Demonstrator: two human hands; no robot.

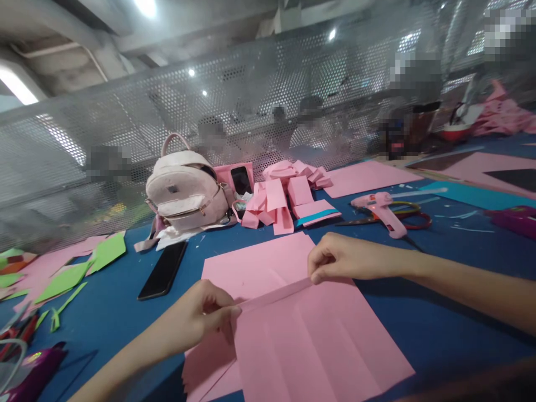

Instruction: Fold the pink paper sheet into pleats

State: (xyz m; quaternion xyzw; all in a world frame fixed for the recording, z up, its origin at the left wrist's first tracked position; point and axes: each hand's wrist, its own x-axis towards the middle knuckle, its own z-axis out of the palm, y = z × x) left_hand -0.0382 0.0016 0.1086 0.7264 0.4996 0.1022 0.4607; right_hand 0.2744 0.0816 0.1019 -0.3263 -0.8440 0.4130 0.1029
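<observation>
A large pink sheet of paper (310,340) with several creases lies in front of me, its far edge folded into a narrow strip. My left hand (205,312) pinches the left end of that folded edge between thumb and fingers. At the other end, my right hand (335,259) grips the strip the same way, so the edge is stretched between both hands. Beneath it, more pink paper (251,265) rests on the blue table (377,301). Part of this lower paper is hidden by the creased sheet.
Behind the paper are a pale backpack (180,190), pink paper pieces (276,201) and a black phone (163,271). To the right lie a pink glue gun (381,212) and scissors (419,218). Green paper (106,251) is at left. A perforated metal screen (259,100) stands behind.
</observation>
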